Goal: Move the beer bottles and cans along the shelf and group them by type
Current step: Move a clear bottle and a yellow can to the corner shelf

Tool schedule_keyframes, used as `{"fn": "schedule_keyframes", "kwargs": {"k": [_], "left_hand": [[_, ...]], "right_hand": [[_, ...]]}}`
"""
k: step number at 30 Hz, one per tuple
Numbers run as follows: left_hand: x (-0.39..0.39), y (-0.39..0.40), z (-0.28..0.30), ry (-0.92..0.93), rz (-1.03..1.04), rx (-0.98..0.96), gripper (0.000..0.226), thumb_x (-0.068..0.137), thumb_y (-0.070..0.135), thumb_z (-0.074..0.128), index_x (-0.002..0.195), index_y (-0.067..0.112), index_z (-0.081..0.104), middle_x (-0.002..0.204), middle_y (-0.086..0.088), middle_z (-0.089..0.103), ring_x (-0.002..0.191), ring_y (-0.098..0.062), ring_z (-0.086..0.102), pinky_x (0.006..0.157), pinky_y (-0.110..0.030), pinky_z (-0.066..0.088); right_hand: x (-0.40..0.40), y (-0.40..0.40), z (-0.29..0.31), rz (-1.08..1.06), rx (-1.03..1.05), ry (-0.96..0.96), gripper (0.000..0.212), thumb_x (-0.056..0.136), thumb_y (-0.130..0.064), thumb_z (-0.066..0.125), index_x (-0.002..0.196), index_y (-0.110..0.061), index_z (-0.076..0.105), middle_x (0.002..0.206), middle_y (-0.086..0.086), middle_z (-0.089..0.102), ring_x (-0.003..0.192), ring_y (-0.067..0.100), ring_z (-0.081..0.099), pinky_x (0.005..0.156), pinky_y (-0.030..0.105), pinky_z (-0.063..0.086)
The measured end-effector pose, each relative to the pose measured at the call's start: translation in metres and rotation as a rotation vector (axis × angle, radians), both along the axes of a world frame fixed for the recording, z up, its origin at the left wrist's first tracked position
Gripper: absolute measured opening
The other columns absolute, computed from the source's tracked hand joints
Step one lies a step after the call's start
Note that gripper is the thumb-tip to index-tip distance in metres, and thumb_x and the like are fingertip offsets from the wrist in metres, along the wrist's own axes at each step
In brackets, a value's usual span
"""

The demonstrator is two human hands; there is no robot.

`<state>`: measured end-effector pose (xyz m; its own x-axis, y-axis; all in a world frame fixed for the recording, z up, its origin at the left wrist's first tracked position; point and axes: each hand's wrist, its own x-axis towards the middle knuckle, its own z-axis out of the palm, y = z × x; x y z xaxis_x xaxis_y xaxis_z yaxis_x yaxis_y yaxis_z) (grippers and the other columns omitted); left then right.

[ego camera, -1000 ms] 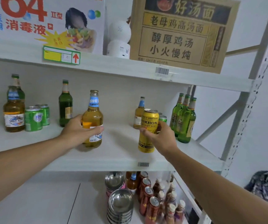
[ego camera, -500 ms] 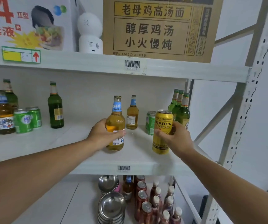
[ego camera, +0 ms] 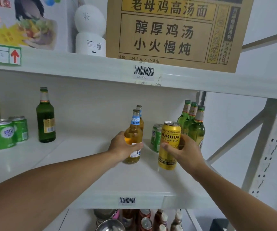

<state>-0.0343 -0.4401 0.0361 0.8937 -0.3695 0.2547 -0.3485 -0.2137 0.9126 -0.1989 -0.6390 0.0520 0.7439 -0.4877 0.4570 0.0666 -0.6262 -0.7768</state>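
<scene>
The amber bottle [ego camera: 133, 137] has moved right, now standing just before its twin [ego camera: 140, 116]. Bare shelf [ego camera: 87, 147] is lying open leftward; the gold can [ego camera: 169, 145] is nearing the front edge. Left hand [ego camera: 121, 147] is gripping the bottle, right hand [ego camera: 185, 150] the can.
</scene>
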Motion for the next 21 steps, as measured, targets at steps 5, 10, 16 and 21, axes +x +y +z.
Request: {"fn": "schedule_keyframes", "kwargs": {"k": [5, 10, 16, 21], "left_hand": [[0.022, -0.026, -0.011, 0.014, -0.001, -0.008, 0.064, 0.070, 0.043, 0.097, 0.122, 0.025, 0.064, 0.112, 0.004, 0.075, 0.102, -0.018, 0.074, 0.093, -0.041, 0.061], [0.035, -0.046, -0.014, 0.014, 0.008, 0.034, 0.066, 0.075, 0.043, 0.094, 0.129, 0.025, 0.061, 0.117, 0.002, 0.074, 0.105, -0.019, 0.072, 0.084, -0.032, 0.056], [0.056, -0.064, -0.005, 0.011, 0.013, 0.154, 0.065, 0.080, 0.046, 0.090, 0.134, 0.021, 0.062, 0.123, -0.005, 0.075, 0.110, -0.028, 0.072, 0.100, -0.045, 0.058], [0.069, -0.079, -0.004, 0.021, 0.032, 0.178, 0.069, 0.081, 0.047, 0.089, 0.136, 0.020, 0.060, 0.127, -0.006, 0.072, 0.115, -0.029, 0.069, 0.102, -0.042, 0.056]], "right_hand": [[0.015, -0.007, -0.002, -0.004, 0.008, -0.021, 0.049, 0.081, -0.053, 0.087, 0.121, -0.030, 0.069, 0.108, -0.010, 0.079, 0.102, 0.010, 0.074, 0.092, 0.042, 0.063], [0.023, -0.016, -0.005, 0.031, 0.002, -0.021, 0.049, 0.081, -0.053, 0.087, 0.121, -0.030, 0.069, 0.106, -0.010, 0.079, 0.100, 0.008, 0.074, 0.090, 0.038, 0.064], [0.031, -0.024, -0.001, 0.053, -0.037, -0.042, 0.048, 0.082, -0.054, 0.086, 0.120, -0.032, 0.068, 0.104, -0.015, 0.078, 0.093, -0.002, 0.072, 0.082, 0.024, 0.062], [0.037, -0.029, -0.004, 0.069, -0.047, -0.048, 0.051, 0.080, -0.058, 0.086, 0.121, -0.032, 0.068, 0.105, -0.015, 0.078, 0.095, -0.003, 0.072, 0.082, 0.023, 0.061]]}}
